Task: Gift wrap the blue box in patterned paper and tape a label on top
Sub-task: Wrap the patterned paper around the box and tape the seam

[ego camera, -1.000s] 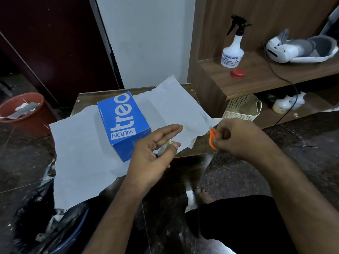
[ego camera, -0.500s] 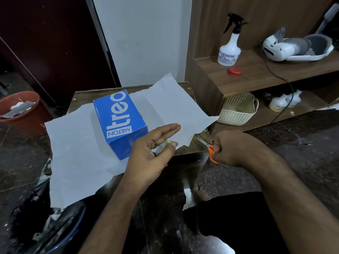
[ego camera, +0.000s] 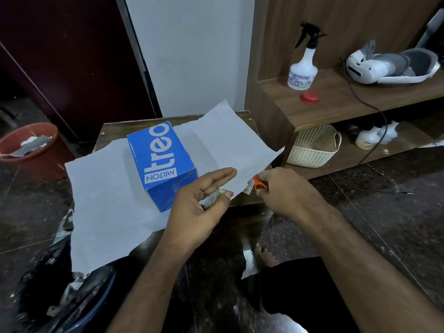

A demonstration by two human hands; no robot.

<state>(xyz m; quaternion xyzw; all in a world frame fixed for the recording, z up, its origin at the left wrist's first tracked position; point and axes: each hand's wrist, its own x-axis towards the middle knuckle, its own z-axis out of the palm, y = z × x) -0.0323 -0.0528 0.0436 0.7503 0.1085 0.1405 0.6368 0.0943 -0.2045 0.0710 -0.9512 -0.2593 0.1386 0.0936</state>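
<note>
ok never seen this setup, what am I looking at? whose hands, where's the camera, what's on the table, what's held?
There is no robot here. A person wears one wide-angle camera on the head, looking forward and down, so both arms come in from the bottom edge.

On the small wooden table lies a sheet of paper, plain side up, with the blue box standing on it, not yet wrapped.

The left hand pinches a small clear thing between thumb and fingers, likely a tape roll, though too hidden to be sure. The right hand has its grip on orange-handled scissors near the paper's edge.

Off the table: a spray bottle, a red cap and a white headset on the shelf, a basket below, and a red bucket on the floor.
</note>
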